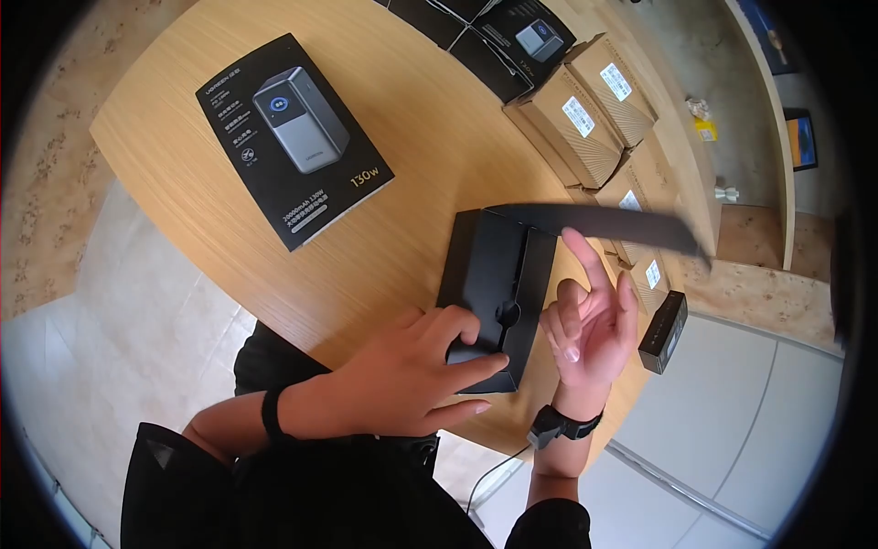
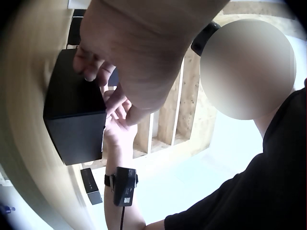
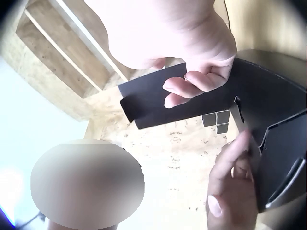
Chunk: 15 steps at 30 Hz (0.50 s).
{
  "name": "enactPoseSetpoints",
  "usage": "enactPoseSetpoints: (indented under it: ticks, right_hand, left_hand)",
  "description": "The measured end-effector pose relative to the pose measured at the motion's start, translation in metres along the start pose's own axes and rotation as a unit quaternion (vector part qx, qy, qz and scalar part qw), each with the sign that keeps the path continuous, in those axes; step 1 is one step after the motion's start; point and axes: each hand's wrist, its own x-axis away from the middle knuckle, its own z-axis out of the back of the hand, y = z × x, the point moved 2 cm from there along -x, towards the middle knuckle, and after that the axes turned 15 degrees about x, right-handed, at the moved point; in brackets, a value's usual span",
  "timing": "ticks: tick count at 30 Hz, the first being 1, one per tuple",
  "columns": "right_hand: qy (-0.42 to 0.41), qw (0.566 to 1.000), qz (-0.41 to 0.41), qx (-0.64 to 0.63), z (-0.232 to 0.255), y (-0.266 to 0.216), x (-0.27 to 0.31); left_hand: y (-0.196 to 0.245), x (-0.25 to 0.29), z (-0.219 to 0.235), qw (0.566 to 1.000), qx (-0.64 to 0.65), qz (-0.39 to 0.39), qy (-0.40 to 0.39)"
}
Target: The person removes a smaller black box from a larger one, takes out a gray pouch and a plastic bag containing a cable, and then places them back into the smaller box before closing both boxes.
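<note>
A black cardboard box (image 1: 480, 265) sits near the table's edge. Its long lid flap (image 1: 631, 227) stands out to the right, blurred in the head view. Across the box's near end lies my left hand (image 1: 380, 375); its index finger reaches straight to the box edge near a round notch, while other fingers bend on the black top. My right hand (image 1: 594, 329) is palm up beside the box. Its index fingertip is right at the lid flap, the other fingers loosely bent. In the right wrist view, those fingers overlap the flap (image 3: 153, 98). The inside of the box is mostly hidden.
A black printed power bank box (image 1: 297, 137) lies on the wooden table (image 1: 357, 284), far left. Brown cartons (image 1: 576, 119) and more black boxes (image 1: 512, 46) line the back. A small black box (image 1: 665, 334) is at the right edge.
</note>
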Motion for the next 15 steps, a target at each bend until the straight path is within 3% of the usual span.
enactPoseSetpoints:
  ticks: [5,10,15]
  right_hand:
    - [0.034,0.989,-0.027,0.142,-0.007,0.003,-0.002]
    - [0.037,0.968,0.001,0.248,-0.009,0.005,0.003]
    - [0.036,0.951,0.006,0.308,-0.012,0.007,0.009]
  left_hand:
    - [0.0,0.001,-0.015,0.997,-0.066,0.012,0.035]
    - [-0.002,0.001,-0.017,0.996,-0.079,0.009,0.042]
    - [0.002,0.006,-0.009,0.997,0.028,0.026,0.065]
